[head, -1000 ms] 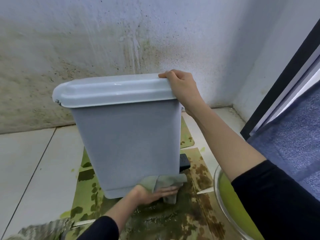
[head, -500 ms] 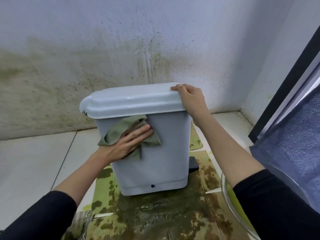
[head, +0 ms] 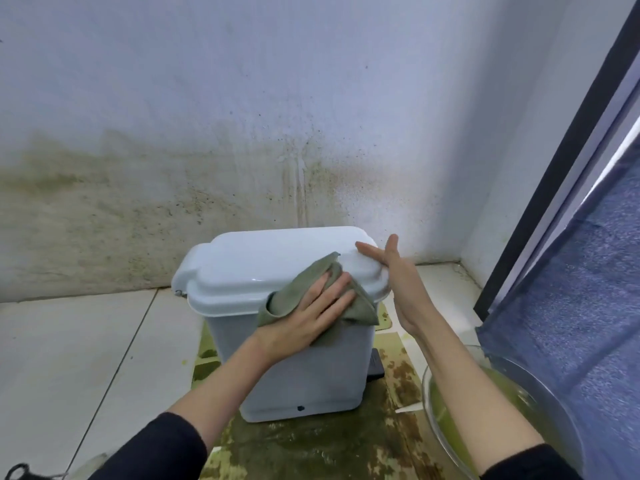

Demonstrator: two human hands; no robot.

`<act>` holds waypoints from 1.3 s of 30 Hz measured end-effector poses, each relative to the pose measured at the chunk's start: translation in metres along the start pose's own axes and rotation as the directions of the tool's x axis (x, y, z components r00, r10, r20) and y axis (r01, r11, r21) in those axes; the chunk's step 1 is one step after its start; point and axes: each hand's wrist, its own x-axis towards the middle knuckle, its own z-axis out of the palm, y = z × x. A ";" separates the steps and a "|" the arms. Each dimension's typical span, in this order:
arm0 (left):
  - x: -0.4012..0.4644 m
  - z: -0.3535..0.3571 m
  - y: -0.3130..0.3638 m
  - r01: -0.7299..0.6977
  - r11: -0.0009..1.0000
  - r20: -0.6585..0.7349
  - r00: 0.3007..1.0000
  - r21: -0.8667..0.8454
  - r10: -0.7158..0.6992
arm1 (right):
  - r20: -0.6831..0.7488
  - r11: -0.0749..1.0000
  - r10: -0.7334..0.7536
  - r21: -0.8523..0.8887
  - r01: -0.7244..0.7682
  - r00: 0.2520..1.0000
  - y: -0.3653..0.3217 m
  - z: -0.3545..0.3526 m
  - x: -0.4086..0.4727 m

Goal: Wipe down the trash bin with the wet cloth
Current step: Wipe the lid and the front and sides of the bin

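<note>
Pressing cloth (head: 306,296) on bin lid (head: 263,261), left hand (head: 311,320) flat, bin (head: 304,372) upright

Your pale grey trash bin (head: 304,372), upright, lid closed, standing on stained floor by the wall, your crumpled olive-green wet cloth (head: 298,292) draped over its lid's front edge

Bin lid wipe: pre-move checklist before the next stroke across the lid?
1. Cloth flat under left hand, on the lid's near edge: ok.
2. Right hand steadying lid: open, fingers at the lid's right end; firm contact cannot tell.
3. Trash bin upright on the stained mat: ok.
4. Lid closed: ok.
5. Bowl of green liquid near the right forearm: not ok, spill risk.
</note>
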 end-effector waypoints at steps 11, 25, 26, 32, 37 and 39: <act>-0.054 -0.039 -0.008 -0.136 0.942 0.087 0.990 0.308 0.115 | 0.100 0.997 0.071 -0.049 -0.067 0.992 -0.013 -0.017 -0.030; 0.004 -0.030 0.013 -0.274 0.940 0.163 0.956 0.203 0.244 | 0.073 0.994 0.055 -0.095 -0.048 0.996 -0.010 -0.003 -0.030; 0.007 -0.031 0.006 -0.292 0.933 0.157 0.952 0.211 0.263 | 0.069 0.995 0.050 -0.095 -0.043 0.996 -0.010 -0.002 -0.031; -0.008 -0.046 -0.041 0.068 0.936 0.287 0.957 -0.345 0.036 | -0.026 0.996 0.033 -0.084 -0.035 0.999 -0.009 0.008 -0.030; -0.004 -0.052 -0.062 0.527 0.693 0.475 0.830 -0.492 -0.294 | -0.105 0.928 -0.034 -0.374 -0.007 0.994 -0.014 0.031 -0.040; 0.004 -0.048 -0.074 0.701 0.552 0.603 0.695 -0.450 -0.391 | -0.198 0.892 -0.079 -0.451 -0.019 0.977 -0.013 0.045 -0.052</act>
